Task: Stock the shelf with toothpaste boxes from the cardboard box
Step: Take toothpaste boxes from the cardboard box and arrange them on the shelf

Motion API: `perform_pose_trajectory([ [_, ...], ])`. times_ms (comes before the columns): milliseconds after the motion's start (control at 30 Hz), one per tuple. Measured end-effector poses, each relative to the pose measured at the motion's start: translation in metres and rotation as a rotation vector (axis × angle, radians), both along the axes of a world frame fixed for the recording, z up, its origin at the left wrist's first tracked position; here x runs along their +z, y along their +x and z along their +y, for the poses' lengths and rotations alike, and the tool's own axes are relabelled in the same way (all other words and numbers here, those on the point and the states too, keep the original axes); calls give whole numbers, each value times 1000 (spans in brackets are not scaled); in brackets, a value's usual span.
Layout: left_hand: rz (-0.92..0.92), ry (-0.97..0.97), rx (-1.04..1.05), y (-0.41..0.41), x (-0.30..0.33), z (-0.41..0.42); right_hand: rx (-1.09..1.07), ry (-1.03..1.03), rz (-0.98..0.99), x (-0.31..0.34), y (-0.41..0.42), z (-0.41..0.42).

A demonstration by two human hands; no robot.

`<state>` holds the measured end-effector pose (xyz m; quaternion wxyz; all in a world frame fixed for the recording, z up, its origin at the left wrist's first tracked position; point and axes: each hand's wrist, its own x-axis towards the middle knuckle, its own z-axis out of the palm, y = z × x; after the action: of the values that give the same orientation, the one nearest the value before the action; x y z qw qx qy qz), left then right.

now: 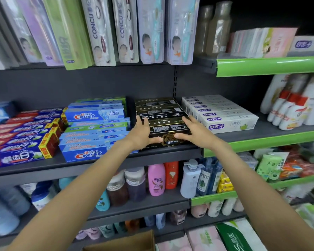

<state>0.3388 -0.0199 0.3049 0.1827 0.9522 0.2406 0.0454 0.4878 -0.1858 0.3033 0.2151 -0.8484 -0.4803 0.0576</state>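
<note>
The dark grey shelf [101, 161] carries rows of toothpaste boxes laid flat with their long sides to the front edge, so each brand name reads from the aisle. Between the blue Crest boxes [95, 131] and the white boxes [221, 114] runs the column of black-and-gold toothpaste boxes [161, 113], stacked from the back wall forward. Both hands work the front stack, which sits right at the shelf's front edge. The left hand [140, 134] clasps its left end, fingers over the top and thumb across the front face; the right hand [194, 131] does the same at the right end (likely squaring it up with its neighbours). The cardboard box [134, 241] waits below, at the picture's bottom edge.
</note>
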Motion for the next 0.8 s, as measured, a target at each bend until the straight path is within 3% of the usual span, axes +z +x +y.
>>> perform_pose_trajectory([
  [233,29,127,15,-4,7,-9,-11,5,-38,-9,5,4],
  [400,58,486,95,-12,8,-11,-5,-10,-229,-5,0,-2],
  [500,-92,633,61,-24,10,-22,51,38,-406,0,-14,-10],
  [567,-300,650,-13,-41,10,-30,139,108,-454,2,-29,-13],
  [667,-550,759,-37,-86,2,-26,287,353,-507,6,-61,-13],
  [733,-603,755,22,-122,-3,-12,383,515,-449,8,-89,-4],
  [800,-540,723,101,-155,-8,13,444,601,-401,7,-121,14],
])
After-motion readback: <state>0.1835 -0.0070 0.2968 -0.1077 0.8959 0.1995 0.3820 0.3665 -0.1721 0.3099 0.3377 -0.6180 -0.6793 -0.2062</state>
